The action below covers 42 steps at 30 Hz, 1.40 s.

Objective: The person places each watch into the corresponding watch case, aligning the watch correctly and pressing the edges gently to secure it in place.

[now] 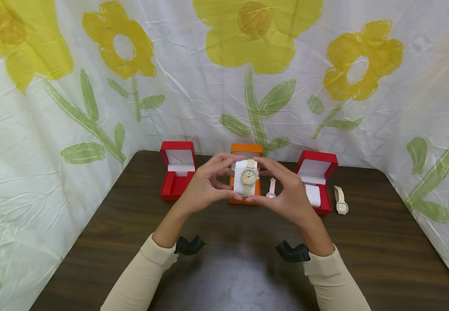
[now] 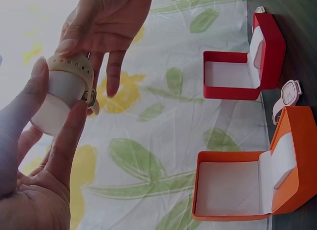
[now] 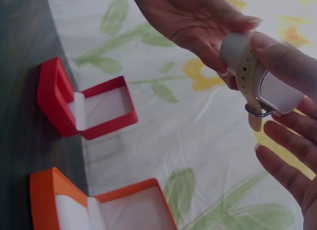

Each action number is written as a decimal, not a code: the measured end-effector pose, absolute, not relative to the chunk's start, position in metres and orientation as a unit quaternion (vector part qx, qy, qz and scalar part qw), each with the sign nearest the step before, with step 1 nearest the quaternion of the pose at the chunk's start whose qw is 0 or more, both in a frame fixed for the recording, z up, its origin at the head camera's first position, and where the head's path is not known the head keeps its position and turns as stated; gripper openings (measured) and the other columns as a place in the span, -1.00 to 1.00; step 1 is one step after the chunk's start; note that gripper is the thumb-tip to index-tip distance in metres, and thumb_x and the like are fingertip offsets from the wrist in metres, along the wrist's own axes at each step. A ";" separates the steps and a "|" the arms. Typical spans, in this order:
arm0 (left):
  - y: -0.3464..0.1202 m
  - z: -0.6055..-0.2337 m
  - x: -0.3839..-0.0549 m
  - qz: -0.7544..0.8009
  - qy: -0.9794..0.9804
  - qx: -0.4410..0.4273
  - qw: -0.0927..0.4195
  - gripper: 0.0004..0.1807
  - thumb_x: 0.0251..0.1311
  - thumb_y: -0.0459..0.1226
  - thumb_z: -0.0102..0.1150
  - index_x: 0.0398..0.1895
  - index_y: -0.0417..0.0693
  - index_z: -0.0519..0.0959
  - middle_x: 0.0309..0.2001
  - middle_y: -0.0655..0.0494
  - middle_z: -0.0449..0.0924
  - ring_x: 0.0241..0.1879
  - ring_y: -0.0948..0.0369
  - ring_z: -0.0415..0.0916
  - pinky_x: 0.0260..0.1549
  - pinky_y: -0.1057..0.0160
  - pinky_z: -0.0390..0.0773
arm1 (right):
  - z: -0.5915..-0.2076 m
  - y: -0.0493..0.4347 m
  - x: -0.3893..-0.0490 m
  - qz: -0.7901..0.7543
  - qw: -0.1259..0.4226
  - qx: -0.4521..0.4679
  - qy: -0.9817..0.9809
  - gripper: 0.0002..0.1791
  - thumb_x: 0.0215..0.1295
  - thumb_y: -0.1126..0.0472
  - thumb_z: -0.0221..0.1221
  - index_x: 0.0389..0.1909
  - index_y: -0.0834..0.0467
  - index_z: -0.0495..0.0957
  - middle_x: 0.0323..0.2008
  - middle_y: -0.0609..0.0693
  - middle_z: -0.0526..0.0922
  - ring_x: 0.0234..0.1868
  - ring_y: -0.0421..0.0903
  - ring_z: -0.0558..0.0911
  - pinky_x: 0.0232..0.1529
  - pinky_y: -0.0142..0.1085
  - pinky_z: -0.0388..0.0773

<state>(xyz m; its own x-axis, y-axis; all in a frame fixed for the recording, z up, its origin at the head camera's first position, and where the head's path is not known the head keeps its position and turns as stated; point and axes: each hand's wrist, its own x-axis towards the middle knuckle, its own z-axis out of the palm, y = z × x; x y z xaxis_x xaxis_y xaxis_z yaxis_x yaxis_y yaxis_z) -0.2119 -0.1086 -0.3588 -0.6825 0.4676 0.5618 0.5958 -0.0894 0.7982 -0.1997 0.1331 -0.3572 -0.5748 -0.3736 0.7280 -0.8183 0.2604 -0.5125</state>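
Both hands' (image 1: 204, 185) (image 1: 289, 192) fingers (image 1: 224, 161) pinch the cushioned watch (image 1: 249, 176); only wrist views show its buckle (image 3: 258, 111).

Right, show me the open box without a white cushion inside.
The leftmost red hinged-lid box in the head view; the orange box and rightmost red box each hold a white cushion.

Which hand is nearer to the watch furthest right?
Right. In the head view, the right hand is left of that watch, beyond a red box; the left hand is farther left.
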 end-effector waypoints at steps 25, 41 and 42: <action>-0.108 -0.359 -0.211 -0.607 -0.690 -0.390 0.060 -0.19 -0.03 -0.49 0.53 0.38 -0.01 0.51 0.19 0.13 0.45 0.06 0.05 0.50 -0.20 0.04 0.74 | -0.360 0.133 -0.201 0.533 0.184 0.399 -0.723 -0.11 -0.10 0.52 0.53 0.36 0.17 0.49 0.21 0.04 0.62 -0.05 -0.05 0.64 -0.02 -0.26 0.68; -0.102 -0.362 -0.209 -0.607 -0.680 -0.405 0.068 -0.18 -0.01 -0.53 0.50 0.41 -0.07 0.47 0.29 0.12 0.38 0.23 0.07 0.36 -0.18 0.01 0.74 | -0.362 0.128 -0.201 0.608 0.143 0.379 -0.683 -0.29 0.08 0.57 0.40 0.31 0.20 0.53 0.19 0.11 0.63 0.05 0.07 0.71 0.12 -0.05 0.62; -0.101 -0.362 -0.209 -0.604 -0.681 -0.407 0.070 -0.18 -0.01 -0.53 0.50 0.41 -0.08 0.47 0.29 0.12 0.38 0.23 0.08 0.35 -0.18 0.01 0.74 | -0.362 0.128 -0.201 0.608 0.144 0.377 -0.684 -0.30 0.08 0.56 0.40 0.30 0.19 0.53 0.18 0.11 0.64 0.04 0.06 0.71 0.11 -0.05 0.63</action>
